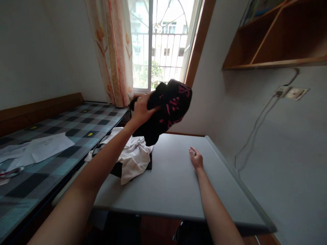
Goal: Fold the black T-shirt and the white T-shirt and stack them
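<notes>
A black garment with pink printing [176,102] hangs bunched up in the air above the far part of the grey table [173,190]. My left hand [143,110] is closed around its left side, thumb across the cloth. The garment's exact kind cannot be made out in its folds. Below it, a crumpled white cloth garment [135,160] lies over dark fabric [149,163] at the table's left side. Over the right part of the table, my right hand [196,159] is empty, its fingers loosely bent and apart from the thumb.
To the left is a bed with a checked cover [102,112], with paper sheets [48,146] on it. A curtain [114,51] hangs beside the barred window [166,51]. A wooden shelf [270,61] and a socket with cables [293,92] are on the right wall.
</notes>
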### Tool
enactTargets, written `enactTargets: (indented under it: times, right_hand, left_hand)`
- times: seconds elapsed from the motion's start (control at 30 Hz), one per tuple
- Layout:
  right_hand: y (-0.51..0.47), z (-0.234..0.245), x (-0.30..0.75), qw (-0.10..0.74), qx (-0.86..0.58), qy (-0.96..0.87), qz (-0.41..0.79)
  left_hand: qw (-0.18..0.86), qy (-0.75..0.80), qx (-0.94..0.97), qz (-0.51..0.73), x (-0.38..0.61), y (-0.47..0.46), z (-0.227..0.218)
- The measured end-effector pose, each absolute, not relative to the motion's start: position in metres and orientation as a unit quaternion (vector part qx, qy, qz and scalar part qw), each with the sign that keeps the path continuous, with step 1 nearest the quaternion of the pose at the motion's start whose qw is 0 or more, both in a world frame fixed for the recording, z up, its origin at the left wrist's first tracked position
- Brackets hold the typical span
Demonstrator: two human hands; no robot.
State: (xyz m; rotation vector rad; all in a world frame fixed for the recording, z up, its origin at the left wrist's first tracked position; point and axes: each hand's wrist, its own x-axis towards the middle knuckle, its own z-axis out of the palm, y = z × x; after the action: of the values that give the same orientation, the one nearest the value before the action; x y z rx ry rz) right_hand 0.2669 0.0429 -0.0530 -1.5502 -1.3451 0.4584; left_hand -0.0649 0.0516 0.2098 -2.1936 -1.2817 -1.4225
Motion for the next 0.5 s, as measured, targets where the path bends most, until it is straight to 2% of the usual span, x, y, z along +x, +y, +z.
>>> enactTargets:
  times: [0.07, 0.13, 0.2, 0.27, 0.37, 0.5]
  right_hand:
    - [0.044, -0.05, 0.277, 0.619, -0.568, -0.462, 0.283]
    - [0.046, -0.048, 0.288, 0.684, -0.512, -0.381, 0.352]
    - [0.049, -0.05, 0.297, 0.701, -0.504, -0.343, 0.37]
    - [0.052, -0.054, 0.302, 0.691, -0.536, -0.348, 0.337]
    - [0.056, -0.062, 0.3, 0.661, -0.591, -0.378, 0.264]
    - [0.056, -0.065, 0.292, 0.62, -0.622, -0.428, 0.213]
  left_hand:
    - [0.046, -0.405, -0.815, -0.412, -0.049, 0.057, 0.177]
    - [-0.034, -0.393, -0.87, -0.294, -0.038, 0.057, 0.13]
    - [-0.109, -0.393, -0.897, -0.169, -0.032, 0.055, 0.08]
    - [-0.133, -0.405, -0.899, -0.097, -0.031, 0.051, 0.038]
    - [-0.095, -0.441, -0.883, -0.133, -0.033, 0.044, -0.001]
    - [-0.072, -0.432, -0.868, -0.234, -0.037, 0.035, -0.023]
